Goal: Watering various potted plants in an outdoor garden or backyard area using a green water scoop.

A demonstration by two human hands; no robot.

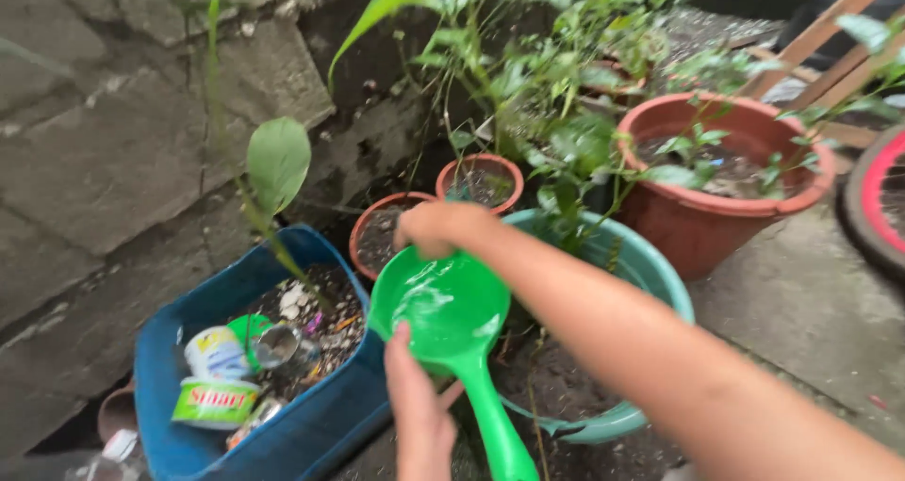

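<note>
Green dipper [452,326] of water in left hand [419,415], right hand [436,228] at its rim, above teal pot [660,278].

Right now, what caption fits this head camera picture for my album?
Two hands, left hand and right hand, hold a green water scoop over potted plants.

A home yard corner: potted plants in clay pots [726,175] against a stone wall [104,151], concrete ground [811,311].
</note>
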